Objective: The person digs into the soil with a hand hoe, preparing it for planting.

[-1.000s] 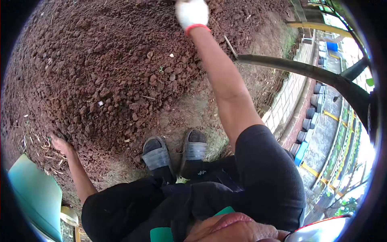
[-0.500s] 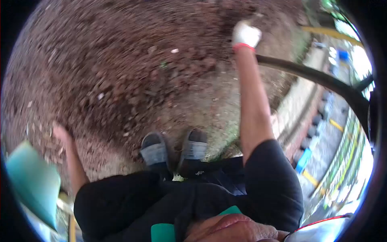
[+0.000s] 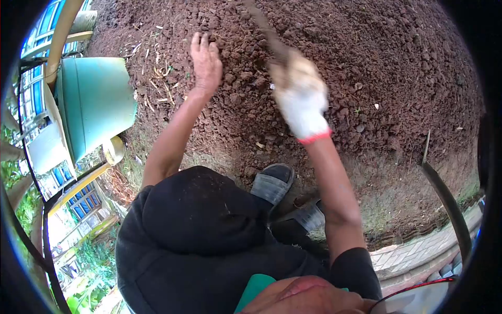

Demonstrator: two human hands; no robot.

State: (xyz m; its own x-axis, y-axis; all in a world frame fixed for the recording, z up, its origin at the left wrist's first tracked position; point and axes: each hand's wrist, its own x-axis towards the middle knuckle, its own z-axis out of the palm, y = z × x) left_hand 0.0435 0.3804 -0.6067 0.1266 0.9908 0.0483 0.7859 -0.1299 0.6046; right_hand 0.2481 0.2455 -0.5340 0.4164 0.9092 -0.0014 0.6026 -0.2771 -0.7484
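My left hand (image 3: 207, 65) is bare and rests on the loose brown soil (image 3: 235, 112) at upper centre, fingers spread and holding nothing. To its right, my right hand (image 3: 300, 91) wears a white glove with a red cuff. Its fingers are wrapped round the handle of a tool (image 3: 266, 31), which points up and to the left over the soil. Motion smears the glove and the tool, and the tool's far end is cut off by the frame's top edge.
A green plastic container (image 3: 97, 102) stands at the left beside yellow rails (image 3: 78, 188). Dry plant scraps (image 3: 159, 83) lie near it. My sandalled feet (image 3: 273, 183) are below the soil. A dark pole (image 3: 447, 201) and a paved edge (image 3: 418, 256) are at the right.
The view has swung left and my body is bent lower. My left hand has moved forward onto the soil. My right hand has come closer to my left, and the tool now shows more clearly.
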